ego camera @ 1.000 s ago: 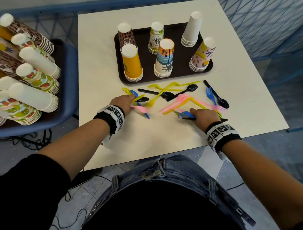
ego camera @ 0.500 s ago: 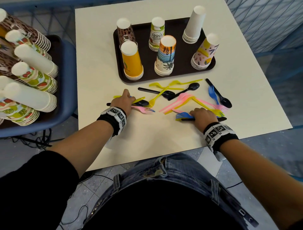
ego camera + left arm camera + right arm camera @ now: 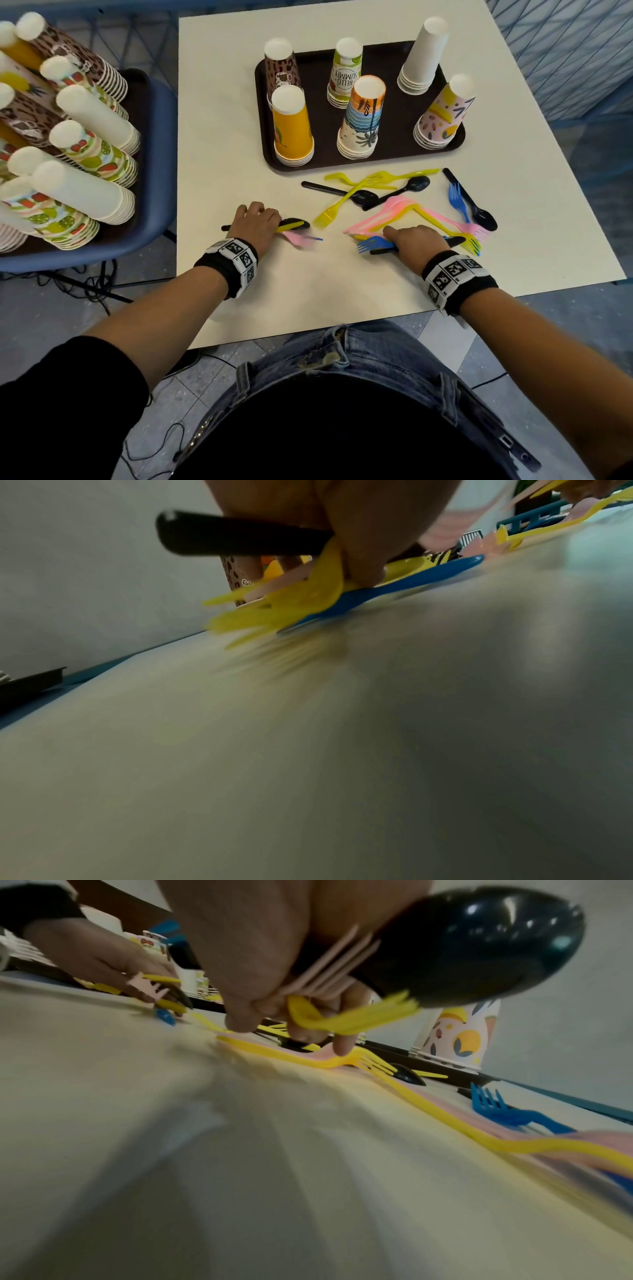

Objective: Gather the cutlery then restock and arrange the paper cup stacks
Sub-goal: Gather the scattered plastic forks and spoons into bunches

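Observation:
Plastic cutlery in yellow, pink, blue and black lies scattered on the white table [image 3: 219,102] below a dark tray [image 3: 383,61] of upturned paper cup stacks. My left hand [image 3: 255,221] grips a bundle: a black spoon [image 3: 240,539], a yellow fork [image 3: 274,610], a blue piece [image 3: 411,574] and a pink fork [image 3: 298,238]. My right hand [image 3: 412,240] grips another bundle: a black spoon [image 3: 479,947], pink fork, yellow fork [image 3: 359,1018] and a blue fork [image 3: 373,244]. Its fingertips [image 3: 342,1047] touch a loose yellow fork [image 3: 342,1061] on the table.
A blue bin [image 3: 154,154] at the left holds a dark tray with several long cup stacks [image 3: 92,116] lying on their sides. Loose cutlery [image 3: 394,202] lies between my hands and the tray. A blue fork and black spoon [image 3: 472,205] lie at the right.
My left hand has slid left and nearer, drawing its bundle with the pink fork along. My right hand has stayed at the pile, still holding its bundle.

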Tool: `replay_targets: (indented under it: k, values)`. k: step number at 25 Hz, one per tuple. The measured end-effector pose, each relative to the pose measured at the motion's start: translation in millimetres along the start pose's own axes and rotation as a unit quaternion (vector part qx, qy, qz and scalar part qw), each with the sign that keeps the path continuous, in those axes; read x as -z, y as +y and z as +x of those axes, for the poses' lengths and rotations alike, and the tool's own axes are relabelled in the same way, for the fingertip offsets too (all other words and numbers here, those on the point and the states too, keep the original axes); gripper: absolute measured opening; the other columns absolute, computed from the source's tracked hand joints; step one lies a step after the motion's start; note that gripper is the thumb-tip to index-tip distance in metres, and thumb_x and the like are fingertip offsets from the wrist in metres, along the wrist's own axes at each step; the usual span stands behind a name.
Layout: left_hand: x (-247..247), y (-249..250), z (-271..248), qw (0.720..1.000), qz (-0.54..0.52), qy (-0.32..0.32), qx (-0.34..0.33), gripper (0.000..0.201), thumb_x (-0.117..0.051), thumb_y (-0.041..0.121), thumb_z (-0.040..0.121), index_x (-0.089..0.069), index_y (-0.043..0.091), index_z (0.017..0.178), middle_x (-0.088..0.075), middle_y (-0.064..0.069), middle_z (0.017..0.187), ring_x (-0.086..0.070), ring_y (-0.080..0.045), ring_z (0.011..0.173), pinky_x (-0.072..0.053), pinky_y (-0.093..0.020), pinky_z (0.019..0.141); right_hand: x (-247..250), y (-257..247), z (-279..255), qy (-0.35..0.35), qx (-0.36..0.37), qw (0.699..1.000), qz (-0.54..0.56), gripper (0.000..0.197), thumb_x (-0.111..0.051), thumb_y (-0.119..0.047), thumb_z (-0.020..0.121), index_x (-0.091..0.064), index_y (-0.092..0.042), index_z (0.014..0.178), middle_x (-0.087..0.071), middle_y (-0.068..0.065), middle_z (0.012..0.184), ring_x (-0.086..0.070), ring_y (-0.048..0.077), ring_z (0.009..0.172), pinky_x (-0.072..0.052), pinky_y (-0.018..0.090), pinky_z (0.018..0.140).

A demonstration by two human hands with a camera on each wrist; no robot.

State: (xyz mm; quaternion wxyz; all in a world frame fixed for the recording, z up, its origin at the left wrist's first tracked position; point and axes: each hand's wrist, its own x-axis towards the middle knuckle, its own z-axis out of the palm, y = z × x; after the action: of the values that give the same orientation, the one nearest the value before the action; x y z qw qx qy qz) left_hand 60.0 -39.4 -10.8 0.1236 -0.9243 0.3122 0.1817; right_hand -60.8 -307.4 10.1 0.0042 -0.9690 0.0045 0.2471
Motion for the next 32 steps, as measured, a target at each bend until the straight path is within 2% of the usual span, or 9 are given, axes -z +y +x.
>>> replay_targets:
  k: [4, 6, 9, 14, 17, 21, 24, 29, 32]
  values:
    - [5.1, -4.4, -4.2, 0.999, -0.029, 0.004, 0.029, 0.036, -0.027, 0.003, 0.093, -0.044, 0.009, 0.124, -0.056, -0.011, 0.127, -0.041, -0.029, 0.126, -0.018, -0.040, 0.111, 10.0, -0.8, 14.0, -0.002, 0.007, 1.000, 0.015, 0.027, -0.042, -0.022, 0.095, -0.047, -0.016, 0.120, -0.066, 0.014, 0.103, -0.062, 0.033, 0.096, -0.039, 0.032, 0.068]
    - [14.6, -0.6, -0.5, 0.995, -0.088, 0.015, 0.034, 0.031, -0.029, 0.003, 0.093, -0.045, 0.005, 0.120, -0.061, -0.018, 0.116, -0.052, -0.034, 0.112, -0.025, -0.037, 0.104, 12.0, -2.9, 24.1, 0.013, 0.008, 1.000, 0.026, 0.026, -0.043, -0.024, 0.095, -0.049, -0.018, 0.119, -0.065, 0.013, 0.103, -0.062, 0.033, 0.094, -0.046, 0.035, 0.072]
    - [29.0, 9.6, 6.3, 0.982, -0.182, 0.020, 0.044, 0.026, -0.031, 0.009, 0.097, -0.046, -0.001, 0.116, -0.061, -0.024, 0.113, -0.056, -0.040, 0.100, -0.034, -0.038, 0.085, 11.7, -5.4, 32.7, 0.012, -0.003, 0.999, 0.043, 0.029, -0.043, -0.025, 0.096, -0.051, -0.020, 0.123, -0.058, 0.012, 0.112, -0.060, 0.034, 0.099, -0.048, 0.038, 0.078]
    - [47.4, 10.2, 10.6, 0.966, -0.249, 0.053, 0.052, 0.026, -0.034, 0.016, 0.097, -0.048, 0.001, 0.113, -0.062, -0.025, 0.109, -0.057, -0.044, 0.097, -0.039, -0.040, 0.082, 13.1, -4.8, 33.6, 0.002, -0.012, 0.998, 0.068, 0.035, -0.045, -0.030, 0.095, -0.050, -0.020, 0.129, -0.047, 0.013, 0.122, -0.060, 0.037, 0.099, -0.048, 0.039, 0.080]
    - [50.9, -7.3, -0.2, 0.954, -0.282, 0.072, 0.070, 0.037, -0.036, 0.032, 0.097, -0.047, -0.001, 0.110, -0.062, -0.027, 0.100, -0.058, -0.043, 0.091, -0.041, -0.041, 0.074, 13.5, -3.2, 36.4, 0.008, -0.017, 0.997, 0.072, 0.033, -0.046, -0.027, 0.095, -0.055, -0.019, 0.126, -0.045, 0.012, 0.124, -0.059, 0.038, 0.095, -0.047, 0.042, 0.084]
    - [27.5, -22.8, -22.2, 0.949, -0.278, -0.015, 0.151, 0.050, -0.047, 0.045, 0.090, -0.049, 0.001, 0.112, -0.061, -0.026, 0.107, -0.058, -0.041, 0.098, -0.044, -0.041, 0.074, 11.0, -6.4, 40.6, 0.017, -0.020, 0.998, 0.050, 0.033, -0.040, -0.018, 0.096, -0.056, -0.017, 0.125, -0.045, 0.011, 0.129, -0.054, 0.039, 0.099, -0.043, 0.042, 0.091]
    - [4.8, -11.7, -32.1, 0.943, -0.263, -0.098, 0.179, 0.056, -0.059, 0.049, 0.082, -0.051, 0.003, 0.112, -0.059, -0.021, 0.111, -0.057, -0.038, 0.102, -0.044, -0.038, 0.076, 7.8, -9.9, 41.6, 0.023, 0.004, 1.000, 0.002, 0.035, -0.037, -0.013, 0.096, -0.053, -0.013, 0.127, -0.051, 0.014, 0.126, -0.047, 0.036, 0.112, -0.038, 0.042, 0.094]
    - [-15.6, -3.6, -27.8, 0.945, -0.257, -0.086, 0.185, 0.027, -0.048, 0.025, 0.092, -0.055, 0.003, 0.106, -0.061, -0.022, 0.111, -0.059, -0.039, 0.099, -0.045, -0.039, 0.076, 5.3, -20.4, 36.2, -0.003, -0.003, 0.998, -0.058, 0.032, -0.030, -0.011, 0.098, -0.047, -0.005, 0.124, -0.054, 0.015, 0.125, -0.040, 0.033, 0.121, -0.033, 0.040, 0.096]
    - [-14.0, -2.2, -24.4, 0.937, -0.281, -0.068, 0.197, 0.025, -0.043, 0.016, 0.093, -0.051, 0.001, 0.110, -0.059, -0.024, 0.113, -0.058, -0.040, 0.099, -0.042, -0.038, 0.073, 8.1, -26.2, 31.3, 0.006, 0.014, 0.998, -0.054, 0.035, -0.025, -0.008, 0.095, -0.047, -0.002, 0.122, -0.054, 0.017, 0.125, -0.043, 0.033, 0.119, -0.033, 0.039, 0.097]
